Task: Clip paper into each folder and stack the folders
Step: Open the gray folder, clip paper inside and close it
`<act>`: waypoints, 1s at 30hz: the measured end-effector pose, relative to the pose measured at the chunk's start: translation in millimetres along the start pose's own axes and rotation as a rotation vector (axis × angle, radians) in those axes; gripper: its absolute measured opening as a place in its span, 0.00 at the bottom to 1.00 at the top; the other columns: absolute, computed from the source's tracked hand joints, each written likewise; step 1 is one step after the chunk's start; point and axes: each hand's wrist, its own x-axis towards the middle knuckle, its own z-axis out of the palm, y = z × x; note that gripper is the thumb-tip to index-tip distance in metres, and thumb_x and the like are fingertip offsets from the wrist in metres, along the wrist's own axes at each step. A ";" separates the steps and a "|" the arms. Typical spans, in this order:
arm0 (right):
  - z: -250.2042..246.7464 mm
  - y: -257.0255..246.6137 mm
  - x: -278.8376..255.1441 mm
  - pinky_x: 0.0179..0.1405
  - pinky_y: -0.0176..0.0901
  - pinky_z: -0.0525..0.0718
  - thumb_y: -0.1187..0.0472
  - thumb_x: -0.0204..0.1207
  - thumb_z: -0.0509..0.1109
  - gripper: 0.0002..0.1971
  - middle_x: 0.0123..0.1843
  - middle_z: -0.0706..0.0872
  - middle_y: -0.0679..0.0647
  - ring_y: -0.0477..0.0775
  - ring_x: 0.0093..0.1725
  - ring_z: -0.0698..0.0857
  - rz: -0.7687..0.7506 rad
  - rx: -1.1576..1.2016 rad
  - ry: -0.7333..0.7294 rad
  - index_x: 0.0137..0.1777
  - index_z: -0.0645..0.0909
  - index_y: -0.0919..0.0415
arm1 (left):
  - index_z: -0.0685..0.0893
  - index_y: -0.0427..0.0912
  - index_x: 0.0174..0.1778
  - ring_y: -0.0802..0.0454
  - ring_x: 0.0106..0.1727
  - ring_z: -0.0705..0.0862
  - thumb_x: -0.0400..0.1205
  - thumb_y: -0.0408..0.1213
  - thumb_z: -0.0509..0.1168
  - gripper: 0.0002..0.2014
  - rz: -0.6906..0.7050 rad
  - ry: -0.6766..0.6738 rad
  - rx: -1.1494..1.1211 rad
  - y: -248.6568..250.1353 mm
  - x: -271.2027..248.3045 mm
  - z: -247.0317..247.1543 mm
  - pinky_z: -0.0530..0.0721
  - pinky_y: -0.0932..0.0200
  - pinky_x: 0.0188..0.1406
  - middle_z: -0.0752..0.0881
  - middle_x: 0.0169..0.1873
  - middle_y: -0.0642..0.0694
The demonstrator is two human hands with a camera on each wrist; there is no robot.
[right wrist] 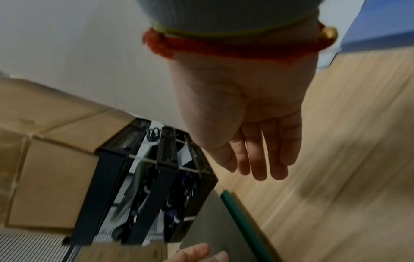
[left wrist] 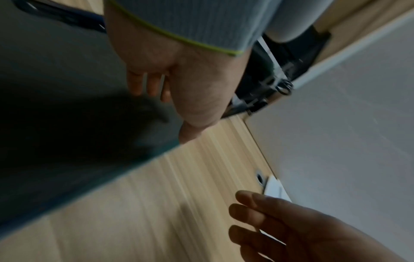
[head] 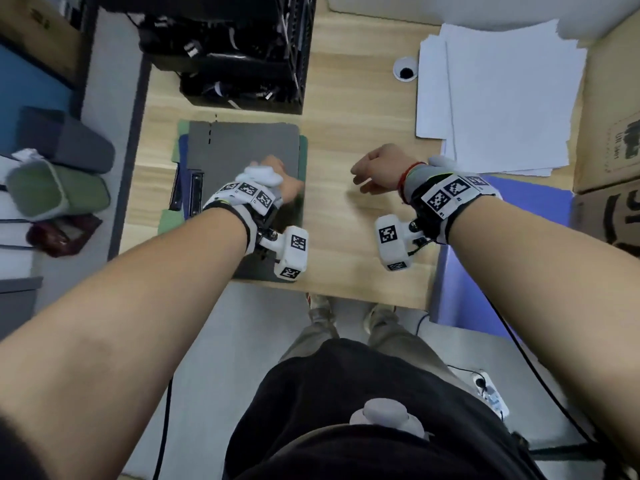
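Folders stacked at left, loose paper still far right.
Left hand (head: 277,181) resting loose-fingered on grey folder (head: 242,147); right hand (head: 377,171) relaxed, holding nothing; paper (head: 502,98) unclipped.

Head view looks straight down; wrist views skim the desk (head: 346,140) closely

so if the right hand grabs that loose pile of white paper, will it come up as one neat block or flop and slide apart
Probably not as one block. The white paper pile is already fanned, with edges offset, so sheets would likely slide over each other. It looks thin and unbound, so it should sag from a one-sided hold. The right hand is empty and apart from it; supporting it from both sides seems safer.
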 end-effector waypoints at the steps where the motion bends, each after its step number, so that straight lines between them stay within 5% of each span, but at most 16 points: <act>1: 10.6 -5.1 3.2 0.56 0.53 0.88 0.62 0.81 0.68 0.11 0.53 0.90 0.60 0.59 0.43 0.87 0.001 -0.001 -0.023 0.58 0.84 0.68 | 0.76 0.44 0.67 0.39 0.63 0.80 0.72 0.52 0.72 0.29 -0.038 0.030 0.009 -13.7 1.7 -3.1 0.74 0.56 0.50 0.78 0.68 0.39; 3: 41.3 -16.6 13.9 0.58 0.55 0.89 0.63 0.81 0.68 0.10 0.53 0.89 0.60 0.59 0.44 0.87 0.011 -0.004 -0.059 0.57 0.83 0.68 | 0.71 0.45 0.68 0.39 0.63 0.75 0.72 0.53 0.73 0.32 -0.128 0.088 0.063 -48.8 7.3 -10.7 0.74 0.57 0.49 0.71 0.71 0.36; 5: 58.8 -20.2 18.8 0.58 0.55 0.88 0.64 0.80 0.67 0.10 0.51 0.88 0.59 0.59 0.44 0.88 0.018 -0.017 -0.082 0.58 0.83 0.68 | 0.64 0.44 0.76 0.37 0.71 0.71 0.71 0.56 0.73 0.41 -0.220 0.123 0.101 -71.0 9.9 -12.6 0.74 0.49 0.67 0.67 0.74 0.36; 7: 81.0 -24.0 26.2 0.58 0.55 0.87 0.65 0.79 0.67 0.10 0.51 0.87 0.60 0.60 0.45 0.87 0.039 -0.045 -0.104 0.57 0.83 0.68 | 0.61 0.42 0.78 0.36 0.74 0.70 0.69 0.57 0.74 0.46 -0.301 0.165 0.075 -94.4 18.2 -17.3 0.69 0.44 0.74 0.67 0.74 0.35; 10: 98.6 -21.3 32.8 0.61 0.58 0.86 0.62 0.78 0.69 0.13 0.55 0.88 0.66 0.65 0.52 0.89 0.068 -0.124 -0.108 0.57 0.83 0.71 | 0.55 0.38 0.81 0.36 0.74 0.70 0.72 0.60 0.70 0.49 -0.332 0.085 0.065 -112.1 28.4 -18.4 0.69 0.44 0.73 0.68 0.75 0.36; 14: 114.2 -17.6 42.2 0.61 0.60 0.87 0.60 0.77 0.71 0.18 0.61 0.87 0.66 0.65 0.59 0.88 0.116 -0.118 -0.131 0.64 0.81 0.70 | 0.62 0.38 0.77 0.39 0.71 0.75 0.72 0.61 0.70 0.45 -0.362 0.054 0.040 -116.9 32.6 -27.3 0.73 0.49 0.69 0.73 0.72 0.39; 17: 117.0 -17.3 47.8 0.60 0.56 0.87 0.62 0.77 0.71 0.17 0.59 0.86 0.64 0.61 0.54 0.88 0.138 -0.096 -0.108 0.64 0.81 0.69 | 0.64 0.38 0.75 0.39 0.70 0.76 0.72 0.62 0.71 0.44 -0.344 0.033 0.012 -108.1 28.9 -33.2 0.74 0.49 0.66 0.74 0.71 0.38; 21: 108.1 -10.9 46.7 0.54 0.59 0.89 0.58 0.77 0.72 0.17 0.57 0.86 0.63 0.64 0.54 0.88 0.181 0.015 -0.014 0.61 0.79 0.67 | 0.71 0.37 0.68 0.39 0.55 0.83 0.65 0.72 0.68 0.47 -0.285 -0.025 0.010 -96.2 31.9 -35.6 0.79 0.50 0.48 0.82 0.61 0.38; 24: 85.8 2.7 38.4 0.52 0.55 0.88 0.57 0.80 0.69 0.17 0.58 0.86 0.58 0.63 0.54 0.87 0.117 0.015 0.105 0.66 0.75 0.60 | 0.66 0.36 0.77 0.36 0.65 0.81 0.67 0.73 0.66 0.53 -0.198 -0.070 0.021 -74.1 29.0 -25.7 0.79 0.48 0.58 0.79 0.68 0.37; 30: 11.2 51.8 14.0 0.55 0.71 0.86 0.60 0.80 0.71 0.14 0.58 0.89 0.65 0.70 0.54 0.89 0.119 0.198 0.186 0.64 0.76 0.50 | 0.68 0.36 0.77 0.36 0.69 0.78 0.73 0.69 0.66 0.46 -0.052 -0.156 0.017 -8.3 2.2 -4.1 0.76 0.48 0.61 0.77 0.71 0.37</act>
